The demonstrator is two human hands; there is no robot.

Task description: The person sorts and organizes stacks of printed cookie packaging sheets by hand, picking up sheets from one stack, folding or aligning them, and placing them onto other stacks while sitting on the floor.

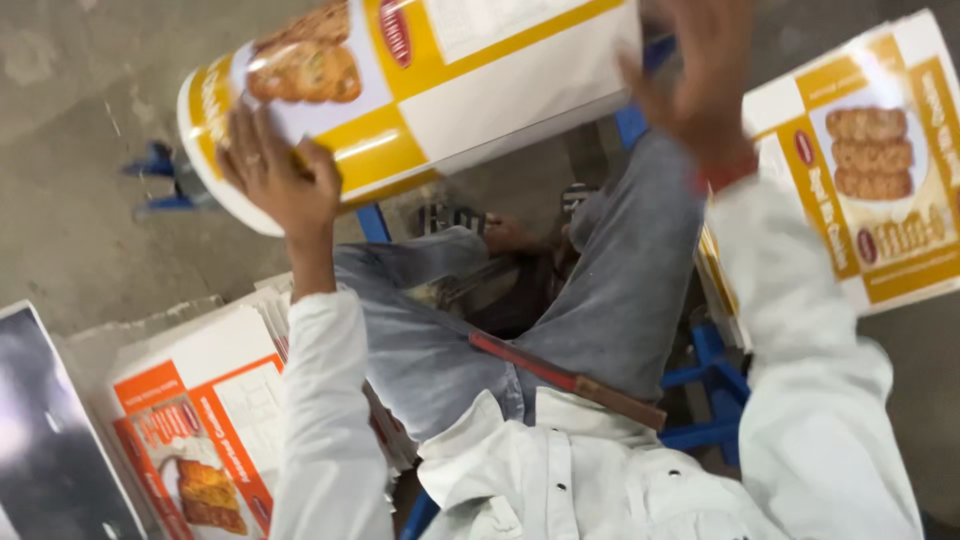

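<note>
A large flat carton (450,70), white and yellow with biscuit pictures, is bent into a curve and held up above my knees. My left hand (270,170) grips its lower left edge, thumb over the yellow band. My right hand (690,80) is blurred, with fingers spread against the carton's right end; a red band sits at its wrist. Both arms wear white sleeves. I am seated, with grey jeans (600,290) and a foot (510,235) showing below the carton.
A stack of flat yellow-and-white cartons (880,160) lies at the right. A stack of orange-and-white cartons (200,430) lies at the lower left beside a dark sheet (50,440). A blue stool frame (710,380) is under me, on a concrete floor (70,200).
</note>
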